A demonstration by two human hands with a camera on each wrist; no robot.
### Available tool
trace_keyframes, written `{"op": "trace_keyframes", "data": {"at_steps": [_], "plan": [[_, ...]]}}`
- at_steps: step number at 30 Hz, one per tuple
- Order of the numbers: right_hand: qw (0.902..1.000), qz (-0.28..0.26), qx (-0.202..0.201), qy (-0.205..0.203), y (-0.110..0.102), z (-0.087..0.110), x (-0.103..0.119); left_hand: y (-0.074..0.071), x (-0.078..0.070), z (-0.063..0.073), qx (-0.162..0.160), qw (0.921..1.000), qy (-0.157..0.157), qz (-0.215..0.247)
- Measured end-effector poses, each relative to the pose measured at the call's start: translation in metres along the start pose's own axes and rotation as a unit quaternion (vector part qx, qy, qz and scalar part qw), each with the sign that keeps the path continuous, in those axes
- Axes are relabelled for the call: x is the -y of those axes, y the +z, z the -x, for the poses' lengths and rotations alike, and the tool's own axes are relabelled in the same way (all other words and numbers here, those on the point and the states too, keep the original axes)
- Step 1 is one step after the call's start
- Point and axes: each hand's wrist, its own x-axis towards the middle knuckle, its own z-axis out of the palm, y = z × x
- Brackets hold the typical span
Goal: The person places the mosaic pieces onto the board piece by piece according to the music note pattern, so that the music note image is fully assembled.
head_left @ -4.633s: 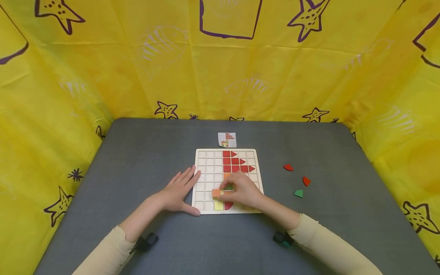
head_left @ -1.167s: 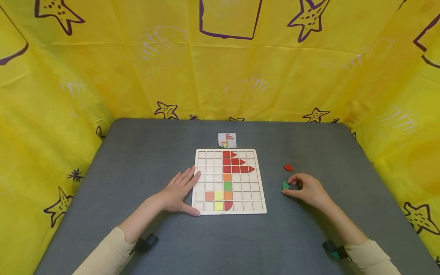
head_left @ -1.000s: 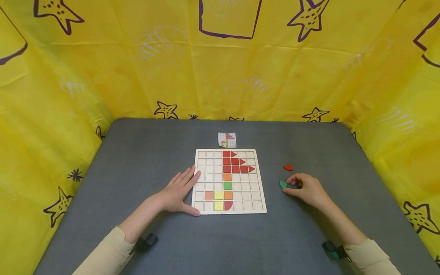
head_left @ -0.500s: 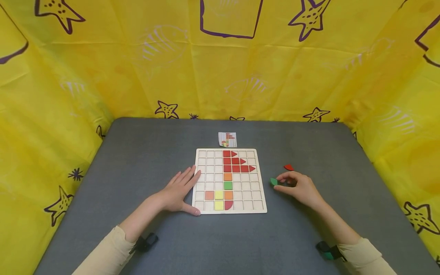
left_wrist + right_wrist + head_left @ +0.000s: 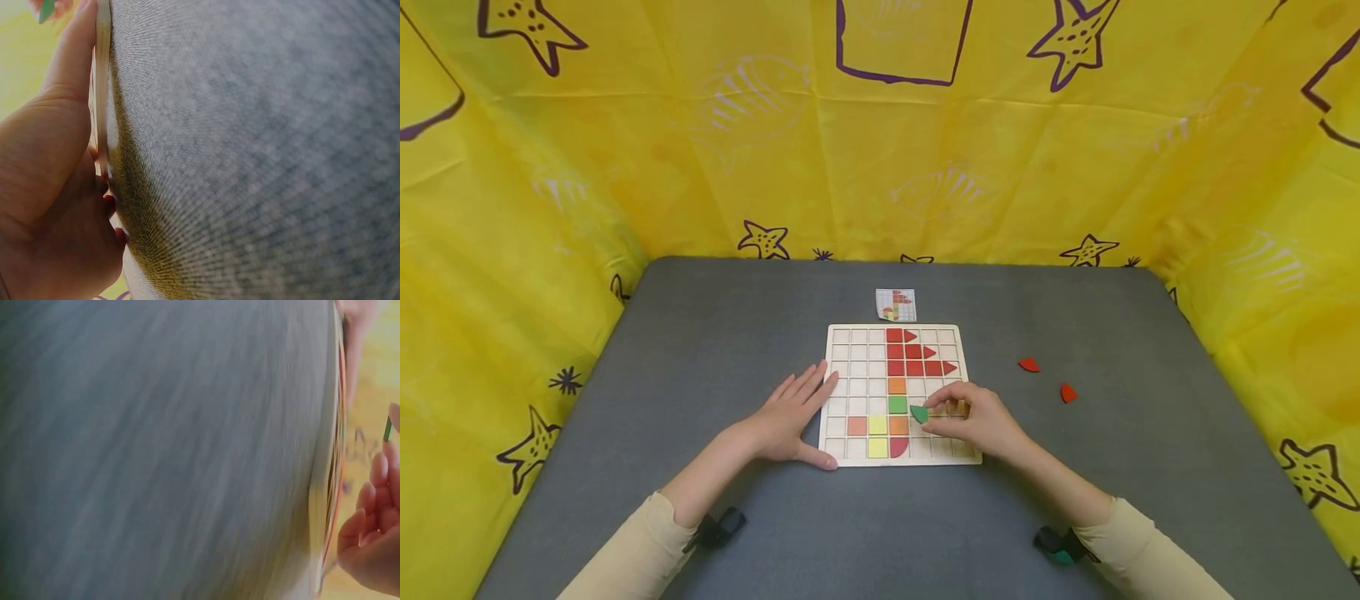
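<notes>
My right hand pinches a green quarter-circle tile between thumb and fingers, over the lower middle of the wooden grid board. In the right wrist view the tile shows edge-on, held off the board's surface. Fingers spread, my left hand rests along the board's left edge, thumb at the lower left corner. Red squares and triangles fill cells at the top. Below them lie an orange tile, a green square, two yellow squares and a red rounded tile.
Two red quarter-circle tiles, one farther back and one nearer, lie on the grey table right of the board. Behind the board is a small printed pattern card. Yellow patterned cloth encloses the table's back and sides.
An orange tile was set in the board's lower left part. My right hand then picked up the green quarter-circle from the right and carried it left over the board. The left hand stays put.
</notes>
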Motion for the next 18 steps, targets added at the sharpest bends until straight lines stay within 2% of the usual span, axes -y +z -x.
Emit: {"op": "trace_keyframes", "data": {"at_steps": [3,8,12,18], "plan": [[0.9992,0.011,0.024,-0.029,0.018,-0.005,0.007,-0.001,0.000,0.000,0.001,1.0000,0.000,-0.002],[0.9923,0.082,0.047,-0.081,0.039,-0.012,0.018,-0.002,-0.002,0.000,0.006,1.0000,-0.002,-0.001],[0.9821,0.132,0.064,-0.117,0.049,-0.019,0.027,-0.002,-0.002,0.000,0.006,1.0000,-0.002,0.000],[0.9646,0.201,0.084,-0.149,0.061,-0.025,0.038,-0.003,-0.001,0.001,0.003,1.0000,0.004,0.004]]}}
